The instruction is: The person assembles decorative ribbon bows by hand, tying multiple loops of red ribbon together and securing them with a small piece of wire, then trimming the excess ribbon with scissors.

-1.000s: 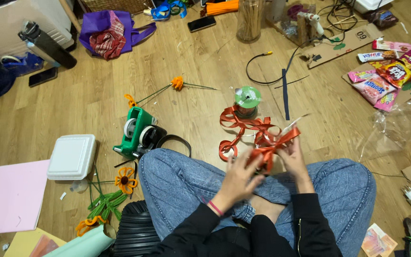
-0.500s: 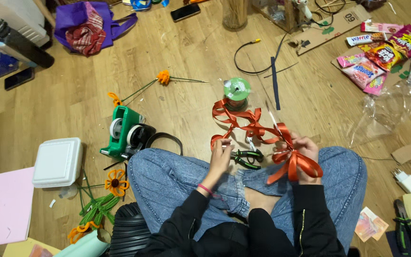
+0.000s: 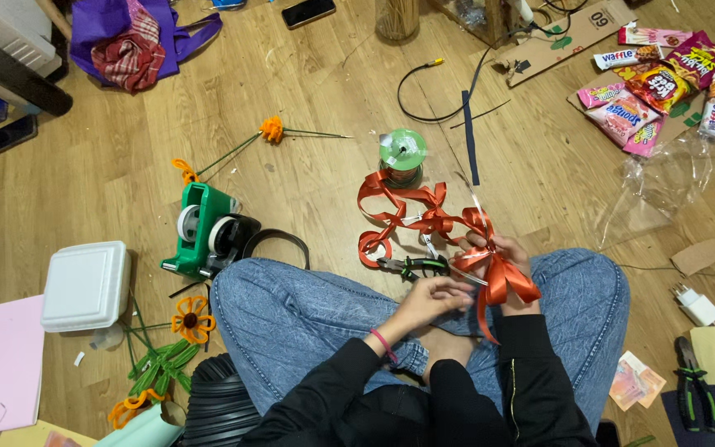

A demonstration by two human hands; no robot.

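Observation:
I sit cross-legged on a wooden floor in blue jeans. My right hand grips an orange ribbon bow over my right knee, its loops hanging toward my lap. My left hand is just left of the bow, fingers pinched on a thin pale strand that runs to the bow's centre. Loose orange ribbon trails from the bow across the floor toward a green ribbon spool. Green-handled scissors lie by my knee, between the ribbon and my left hand.
A green tape dispenser, a white foam box and orange pipe-cleaner flowers lie to the left. Snack packets and clear cellophane are at the far right, with pliers and a white charger nearer.
My left hand has left the scissors and drawn back toward my lap, beside the bow. My right hand has kept the bow and shifted it a little to the right over my knee.

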